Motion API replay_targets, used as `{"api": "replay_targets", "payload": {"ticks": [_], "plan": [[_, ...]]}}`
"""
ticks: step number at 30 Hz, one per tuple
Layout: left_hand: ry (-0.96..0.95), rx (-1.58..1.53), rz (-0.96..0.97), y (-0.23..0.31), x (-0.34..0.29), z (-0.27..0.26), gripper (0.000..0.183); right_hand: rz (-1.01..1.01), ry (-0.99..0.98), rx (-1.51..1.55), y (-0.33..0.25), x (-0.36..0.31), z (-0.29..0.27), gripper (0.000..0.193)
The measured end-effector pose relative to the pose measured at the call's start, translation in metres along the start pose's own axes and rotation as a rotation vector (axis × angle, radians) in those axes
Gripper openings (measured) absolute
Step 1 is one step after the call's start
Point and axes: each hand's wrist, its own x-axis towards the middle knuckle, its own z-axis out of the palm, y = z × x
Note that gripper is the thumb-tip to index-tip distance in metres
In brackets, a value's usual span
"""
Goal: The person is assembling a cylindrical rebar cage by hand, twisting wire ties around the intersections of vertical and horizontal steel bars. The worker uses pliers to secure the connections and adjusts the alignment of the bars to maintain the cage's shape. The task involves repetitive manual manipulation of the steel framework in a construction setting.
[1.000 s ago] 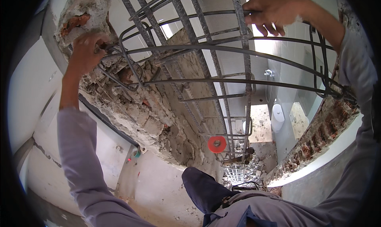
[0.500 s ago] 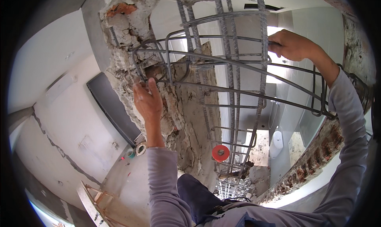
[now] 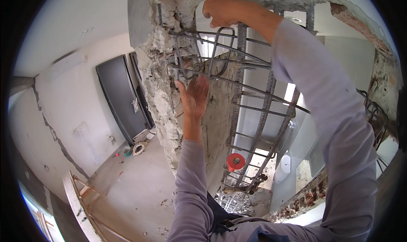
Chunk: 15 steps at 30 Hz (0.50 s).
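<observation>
In the head view, a cage of steel rebar (image 3: 267, 98) with bent stirrups stands in a gap broken through the wall. Rebar loops (image 3: 224, 55) lie across it, their left ends against the broken masonry (image 3: 163, 85). My left hand (image 3: 195, 99) is raised under these loops, palm showing, fingers stretched up at the lower bar. Above the loops, my right hand (image 3: 221, 11) reaches across to the left with fingers bent and the thumb apart; I see nothing in it. Its forearm covers part of the cage. A red disc (image 3: 235, 162) sits lower on the cage.
A dark door (image 3: 121, 96) stands at the left, with a tape-like ring (image 3: 138, 149) on the floor near it. At lower left is a wooden frame (image 3: 82, 204). Rubble (image 3: 231, 203) lies at the cage's foot. More bent bars (image 3: 375, 115) stick out at the right.
My right hand has let go of the bar at the right and swung left over the loops. The left hand's fingers have straightened. The view has turned, showing more room at left.
</observation>
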Motion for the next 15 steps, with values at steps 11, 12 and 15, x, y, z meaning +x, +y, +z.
{"api": "replay_targets", "payload": {"ticks": [11,12,15], "plan": [[-0.004,0.216,0.144,0.007,0.019,0.018,0.075,-0.245,0.381,0.1,-0.016,0.083,0.074,0.035],[-0.023,0.17,0.129,0.01,0.018,0.02,0.075,-0.218,0.364,0.11,-0.019,0.083,0.075,0.034],[-0.076,0.128,0.117,0.011,0.022,0.031,0.075,-0.351,0.458,0.042,-0.012,0.093,0.075,0.03]]}}
